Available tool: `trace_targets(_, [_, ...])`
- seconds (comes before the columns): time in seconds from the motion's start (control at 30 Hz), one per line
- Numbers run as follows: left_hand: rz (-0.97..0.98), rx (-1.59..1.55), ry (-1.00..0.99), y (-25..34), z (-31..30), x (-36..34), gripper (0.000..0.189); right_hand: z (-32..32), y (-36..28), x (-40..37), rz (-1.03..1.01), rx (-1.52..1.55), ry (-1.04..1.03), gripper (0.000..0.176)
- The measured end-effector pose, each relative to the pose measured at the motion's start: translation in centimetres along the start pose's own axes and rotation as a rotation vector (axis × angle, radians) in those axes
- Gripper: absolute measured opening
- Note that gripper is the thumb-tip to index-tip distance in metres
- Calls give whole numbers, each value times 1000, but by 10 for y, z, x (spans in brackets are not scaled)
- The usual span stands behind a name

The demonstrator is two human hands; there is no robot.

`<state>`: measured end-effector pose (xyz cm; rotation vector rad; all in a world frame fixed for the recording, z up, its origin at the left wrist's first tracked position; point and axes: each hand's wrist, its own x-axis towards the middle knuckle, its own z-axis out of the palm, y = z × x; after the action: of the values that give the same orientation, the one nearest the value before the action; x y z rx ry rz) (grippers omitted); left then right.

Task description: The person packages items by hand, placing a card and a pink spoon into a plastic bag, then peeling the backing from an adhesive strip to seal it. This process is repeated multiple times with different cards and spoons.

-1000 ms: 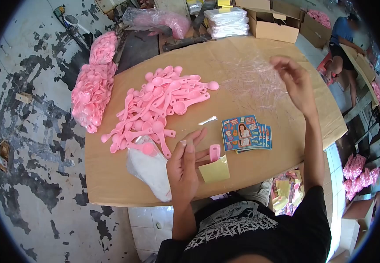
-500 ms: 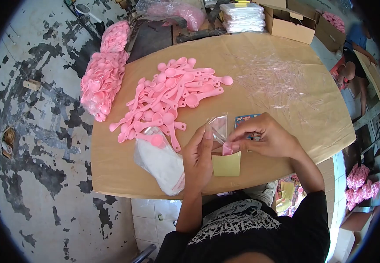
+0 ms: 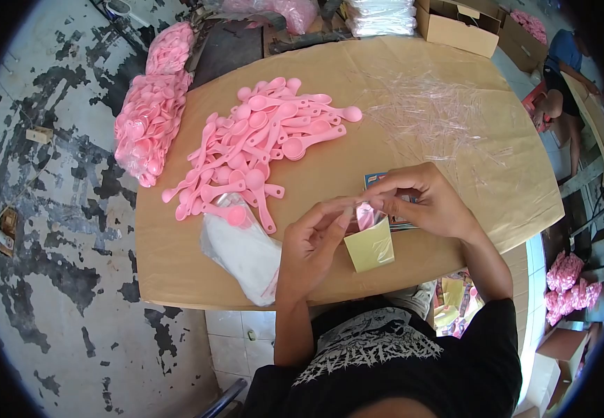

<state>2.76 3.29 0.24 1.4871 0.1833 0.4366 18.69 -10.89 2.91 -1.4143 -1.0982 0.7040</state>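
Note:
My left hand (image 3: 310, 240) and my right hand (image 3: 424, 200) pinch the top edge of a small clear plastic bag (image 3: 384, 245) between them. Inside it are a yellow card (image 3: 366, 255) and a pink piece (image 3: 366, 214), seemingly a measuring spoon partly hidden by my fingers. Just behind my right hand lies a stack of blue printed cards (image 3: 374, 179), mostly covered by it. Left of my left hand rests a packet of white-looking plastic bags (image 3: 242, 261). Beyond that spreads a heap of pink measuring spoons (image 3: 256, 132), a few overlapping the packet.
Thin clear plastic strips (image 3: 430, 115) lie on the brown-paper-covered table (image 3: 518, 188). Bulging bags of pink spoons (image 3: 152, 122) stand at the left edge. Behind are wrapped plastic stacks (image 3: 382, 17) and a cardboard box (image 3: 458, 31). A container of finished-looking packets (image 3: 457, 306) sits below. Another person (image 3: 563, 76) sits far right.
The bag with the yellow card has tilted and shifted slightly right. My left hand has moved its fingers across to the bag's top edge, near my right fingers. The view has shifted a little.

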Motion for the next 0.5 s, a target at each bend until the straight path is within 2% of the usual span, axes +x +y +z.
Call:
trace_targets(0.07, [-120,97,17,1,-4,-3,27,-6,-1,-1,-81,-127,-49,25])
trace_targets(0.17, [58,-48,55,6,9,-3,25,-16,6,-3,-160,-172,-83,31])
trace_targets(0.27, [17,46,-74,-2,-1,-3,27,-23,12,-7,-229,-194,-98,31])
trace_targets(0.37, [101,107,-75,-8,-1,-3,27,-29,14,-5,-327,-268,-124,29])
trace_targets(0.5, [118,200,-80,-14,-4,-2,24,-31,12,-3,-418,-425,-168,26])
